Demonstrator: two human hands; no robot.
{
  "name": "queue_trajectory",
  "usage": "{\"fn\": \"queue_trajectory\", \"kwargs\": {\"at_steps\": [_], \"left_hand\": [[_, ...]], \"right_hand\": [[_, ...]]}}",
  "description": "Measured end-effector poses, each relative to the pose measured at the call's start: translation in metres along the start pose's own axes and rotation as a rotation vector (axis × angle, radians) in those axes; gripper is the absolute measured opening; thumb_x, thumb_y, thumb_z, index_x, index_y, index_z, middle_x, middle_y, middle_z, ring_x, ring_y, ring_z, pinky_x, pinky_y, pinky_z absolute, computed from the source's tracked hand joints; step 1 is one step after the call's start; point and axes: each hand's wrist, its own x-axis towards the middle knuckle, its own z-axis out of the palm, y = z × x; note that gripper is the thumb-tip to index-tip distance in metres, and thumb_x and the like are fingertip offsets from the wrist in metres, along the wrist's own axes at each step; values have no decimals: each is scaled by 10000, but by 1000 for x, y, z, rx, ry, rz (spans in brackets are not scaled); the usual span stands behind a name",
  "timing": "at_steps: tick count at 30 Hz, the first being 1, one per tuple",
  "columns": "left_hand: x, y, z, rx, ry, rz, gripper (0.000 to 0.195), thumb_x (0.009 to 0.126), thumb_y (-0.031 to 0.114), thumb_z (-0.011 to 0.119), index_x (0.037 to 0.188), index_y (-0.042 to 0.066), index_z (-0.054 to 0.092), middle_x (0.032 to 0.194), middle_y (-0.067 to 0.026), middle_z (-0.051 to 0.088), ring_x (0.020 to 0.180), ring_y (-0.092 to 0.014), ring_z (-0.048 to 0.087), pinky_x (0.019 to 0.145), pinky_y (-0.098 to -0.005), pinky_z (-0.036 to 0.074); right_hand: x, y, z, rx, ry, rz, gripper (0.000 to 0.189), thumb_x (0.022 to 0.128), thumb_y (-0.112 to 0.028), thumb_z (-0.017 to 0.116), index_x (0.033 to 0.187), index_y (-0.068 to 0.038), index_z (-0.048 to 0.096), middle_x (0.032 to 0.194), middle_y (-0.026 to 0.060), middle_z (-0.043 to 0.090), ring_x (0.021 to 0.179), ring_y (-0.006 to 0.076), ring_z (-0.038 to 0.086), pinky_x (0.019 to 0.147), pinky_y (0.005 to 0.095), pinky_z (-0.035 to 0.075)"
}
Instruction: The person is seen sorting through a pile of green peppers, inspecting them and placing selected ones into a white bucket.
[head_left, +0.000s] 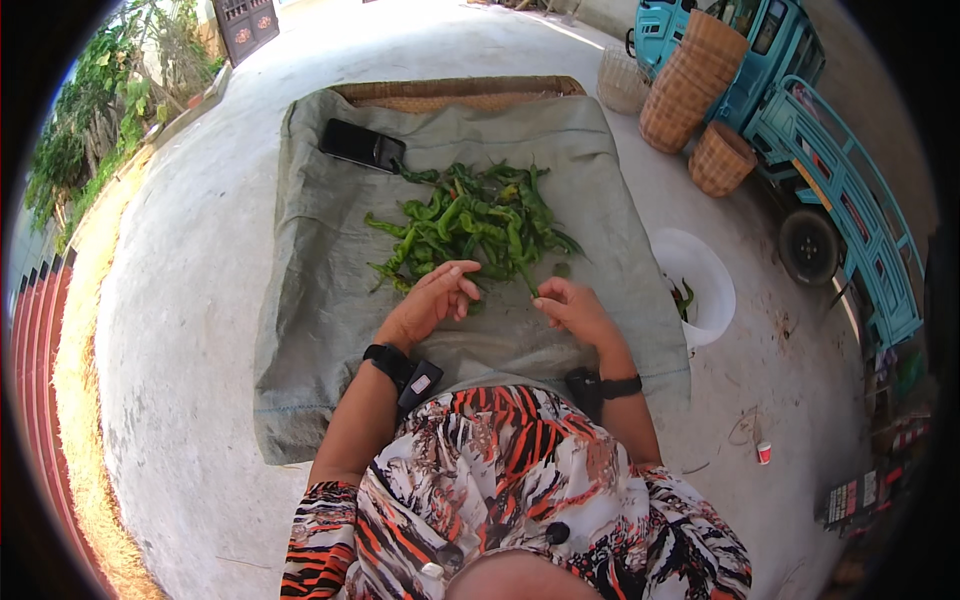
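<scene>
A heap of long green chili peppers (469, 221) lies on a grey-green woven sheet (322, 300) spread in front of me. At the near edge of the heap is my left hand (439, 296), fingers loosely bent and apart, with nothing plainly held. My right hand (566, 304) pinches the tip of a green pepper (523, 262) between thumb and fingers, to the right of my left hand. A black smartphone (362, 144) rests at the sheet's far left. Beyond the sheet the rim of a woven tray (457, 88) shows under it.
On the floor at the right stands a white bucket (712, 285) with a few peppers inside. Farther off are stacked woven baskets (686, 82), a smaller basket (721, 159), a wire basket (622, 79) and a blue cargo tricycle (832, 172). A red paper cup (763, 452) is at the lower right.
</scene>
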Motion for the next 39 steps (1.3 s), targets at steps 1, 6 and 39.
{"fn": "queue_trajectory", "kwargs": {"at_steps": [1, 6, 39], "left_hand": [[0, 0, 0, -1, 1, 3, 354, 964, 292, 434, 1210, 42, 486, 860, -53, 609, 624, -101, 542, 562, -223, 448], [0, -1, 1, -22, -12, -19, 311, 958, 261, 453, 1189, 58, 499, 848, -30, 618, 620, -89, 552, 545, -212, 434], [-2, 2, 1, 44, 36, -75, 320, 932, 215, 486, 1209, 55, 485, 875, -41, 610, 667, -110, 557, 608, -234, 448]], "right_hand": [[1, 3, -7, -2, -2, -1, 195, 819, -207, 658, 890, -36, 598, 715, 5, 578, 565, 94, 556, 507, 236, 443], [0, 13, -49, 770, 377, -182, 189, 876, -231, 614, 999, -88, 597, 765, -13, 589, 548, 70, 531, 478, 214, 440], [50, 4, 22, 422, 151, -269, 308, 900, -151, 539, 1194, -66, 509, 981, 103, 629, 414, 79, 474, 392, 226, 415]]}}
